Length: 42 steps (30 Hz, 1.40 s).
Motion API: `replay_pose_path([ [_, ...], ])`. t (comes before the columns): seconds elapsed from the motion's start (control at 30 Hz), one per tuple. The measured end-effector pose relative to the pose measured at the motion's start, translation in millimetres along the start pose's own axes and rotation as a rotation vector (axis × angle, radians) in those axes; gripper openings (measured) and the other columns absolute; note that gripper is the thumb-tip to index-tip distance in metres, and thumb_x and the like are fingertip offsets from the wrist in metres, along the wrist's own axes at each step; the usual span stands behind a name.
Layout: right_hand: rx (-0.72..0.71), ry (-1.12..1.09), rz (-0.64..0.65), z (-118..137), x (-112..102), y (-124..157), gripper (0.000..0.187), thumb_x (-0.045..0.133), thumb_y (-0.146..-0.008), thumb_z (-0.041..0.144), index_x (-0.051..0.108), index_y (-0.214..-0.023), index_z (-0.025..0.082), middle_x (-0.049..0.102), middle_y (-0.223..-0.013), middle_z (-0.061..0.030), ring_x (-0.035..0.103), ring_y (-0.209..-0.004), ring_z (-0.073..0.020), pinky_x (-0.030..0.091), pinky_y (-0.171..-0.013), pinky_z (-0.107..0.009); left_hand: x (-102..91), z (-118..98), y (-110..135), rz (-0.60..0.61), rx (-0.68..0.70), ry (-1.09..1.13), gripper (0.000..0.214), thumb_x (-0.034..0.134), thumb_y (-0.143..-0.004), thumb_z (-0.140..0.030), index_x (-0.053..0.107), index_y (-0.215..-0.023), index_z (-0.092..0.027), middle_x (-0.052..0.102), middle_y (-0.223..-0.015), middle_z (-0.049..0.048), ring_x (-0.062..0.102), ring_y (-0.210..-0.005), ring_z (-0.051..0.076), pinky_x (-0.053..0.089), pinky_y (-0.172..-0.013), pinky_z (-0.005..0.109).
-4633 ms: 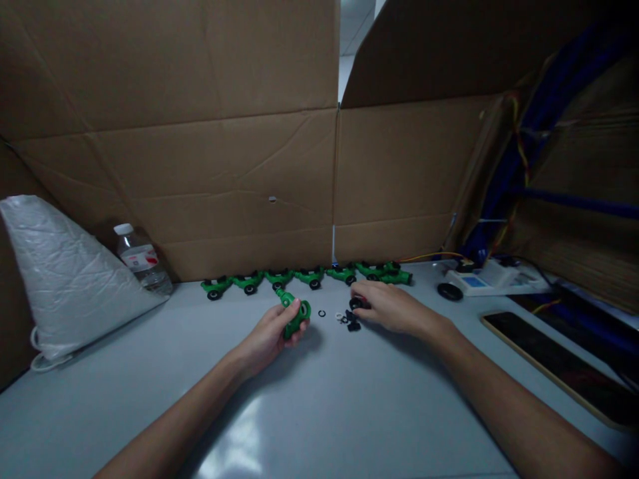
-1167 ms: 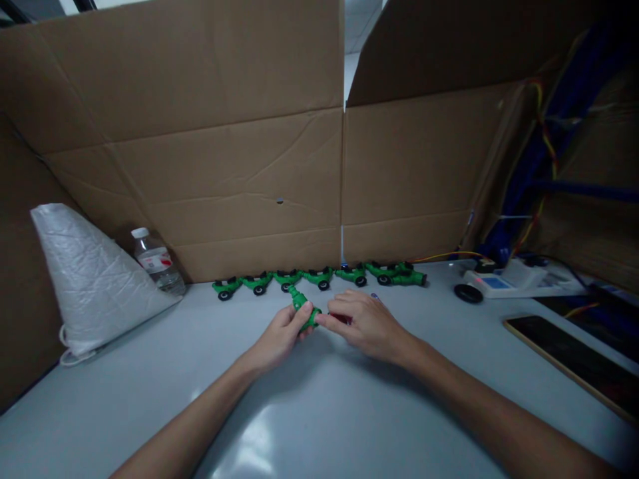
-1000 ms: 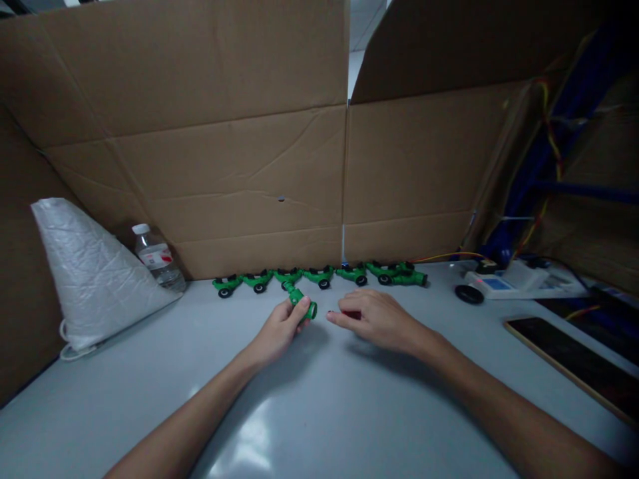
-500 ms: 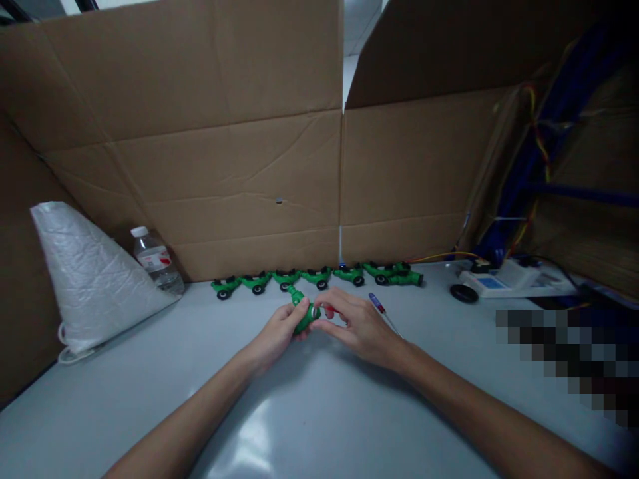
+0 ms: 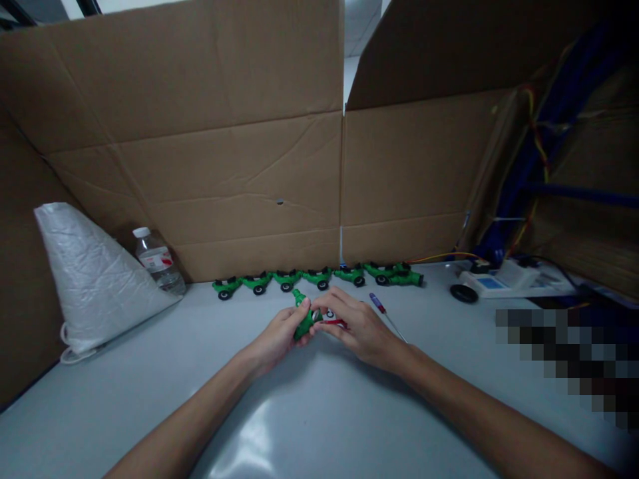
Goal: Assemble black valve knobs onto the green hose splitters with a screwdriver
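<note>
The item under inspection is a single green part (image 5: 303, 324), held up over the middle of the counter (image 5: 319, 412), nearer to the person than the row of green parts (image 5: 318, 277) at the back. It is plain green, with a narrow, stepped neck pointing away from the person and a thicker body; its near right end, facing the right hand (image 5: 363, 326), shows a pale rim. The left hand (image 5: 279, 334) is closed around the body, thumb on top. The right hand is partly curled, its thumb and fingers bent toward a pinch at that end, with one slim red piece (image 5: 333, 322) gripped between them; its full shape is hidden. One small dark ring (image 5: 330, 313) shows in the gap between the fingers; whether held or lying behind cannot be told. Count of the row: five green parts sit separately, side by side, each with one black round fitting and black on top; at the right end further green pieces overlap and cannot be counted surely. Also counted: one screwdriver (image 5: 378, 303), lying just beyond the right forearm; one large black ring (image 5: 464, 293), near one white power strip (image 5: 514, 283); one capped bottle (image 5: 157, 261) and one white bag (image 5: 94, 286) at left, the bag partly in front of the bottle. Cardboard (image 5: 234, 173) stands behind the row.
</note>
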State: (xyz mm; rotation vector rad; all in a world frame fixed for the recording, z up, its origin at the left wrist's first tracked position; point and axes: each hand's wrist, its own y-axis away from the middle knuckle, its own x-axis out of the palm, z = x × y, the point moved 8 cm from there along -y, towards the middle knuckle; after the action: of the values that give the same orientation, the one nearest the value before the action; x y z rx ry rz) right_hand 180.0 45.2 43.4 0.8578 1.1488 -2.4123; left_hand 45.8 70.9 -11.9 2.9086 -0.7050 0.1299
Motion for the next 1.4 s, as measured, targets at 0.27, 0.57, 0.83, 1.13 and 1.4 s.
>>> replay_pose_path([
  [0.27, 0.025, 0.011, 0.080, 0.0, 0.1, -1.5, 0.020, 0.062, -0.100, 0.015, 0.058, -0.117, 0.026, 0.062, -0.116, -0.0065, 0.064, -0.107, -0.0220, 0.051, -0.091, -0.033, 2.0, 2.4, 2.6, 0.026, -0.023, -0.013, 0.064, 0.061, -0.090, -0.077, 0.064, -0.089, -0.013, 0.056, -0.074, 0.0006, 0.043, -0.061, 0.011, 0.028, -0.057, 0.026],
  [0.57, 0.024, 0.048, 0.140, 0.8, -1.2, -1.7, 0.009, 0.060, -0.102, 0.019, 0.052, -0.104, 0.024, 0.058, -0.110, -0.0043, 0.061, -0.097, -0.0199, 0.047, -0.083, -0.029, 1.3, 8.2, 0.1, 0.037, -0.029, -0.114, 0.063, 0.059, -0.092, -0.076, 0.064, -0.092, -0.013, 0.060, -0.079, 0.0025, 0.045, -0.062, 0.011, 0.031, -0.058, 0.026],
  [0.83, 0.010, 0.170, 0.173, 4.8, -3.0, 0.3, 0.020, 0.048, -0.096, 0.006, 0.051, -0.104, 0.024, 0.060, -0.107, -0.0047, 0.056, -0.085, -0.0185, 0.041, -0.073, -0.028, 2.4, 4.7, 2.8, 0.033, -0.033, -0.125, 0.064, 0.056, -0.092, -0.078, 0.063, -0.087, -0.014, 0.058, -0.076, 0.0023, 0.044, -0.061, 0.012, 0.031, -0.058, 0.027],
  [1.13, 0.145, 0.197, 0.113, -46.3, -44.4, 4.6, 0.008, 0.053, -0.105, 0.022, 0.059, -0.110, 0.022, 0.067, -0.107, -0.0073, 0.062, -0.093, -0.0214, 0.045, -0.084, -0.032, -21.1, -2.6, -3.0, -0.128, 0.079, -0.238, 0.063, 0.054, -0.093, -0.078, 0.059, -0.081, -0.016, 0.058, -0.075, 0.0012, 0.044, -0.061, 0.012, 0.030, -0.058, 0.028],
  [1.4, 0.175, 0.218, 0.184, -58.5, -37.6, 9.1, 0.017, 0.050, -0.107, 0.020, 0.065, -0.100, 0.022, 0.071, -0.099, -0.0064, 0.064, -0.089, -0.0215, 0.045, -0.080, -0.032, -23.8, -5.7, -5.5, -0.086, 0.153, -0.196, 0.056, 0.069, -0.092, -0.064, 0.068, -0.109, -0.011, 0.064, -0.088, 0.0049, 0.046, -0.067, 0.011, 0.032, -0.061, 0.025],
])
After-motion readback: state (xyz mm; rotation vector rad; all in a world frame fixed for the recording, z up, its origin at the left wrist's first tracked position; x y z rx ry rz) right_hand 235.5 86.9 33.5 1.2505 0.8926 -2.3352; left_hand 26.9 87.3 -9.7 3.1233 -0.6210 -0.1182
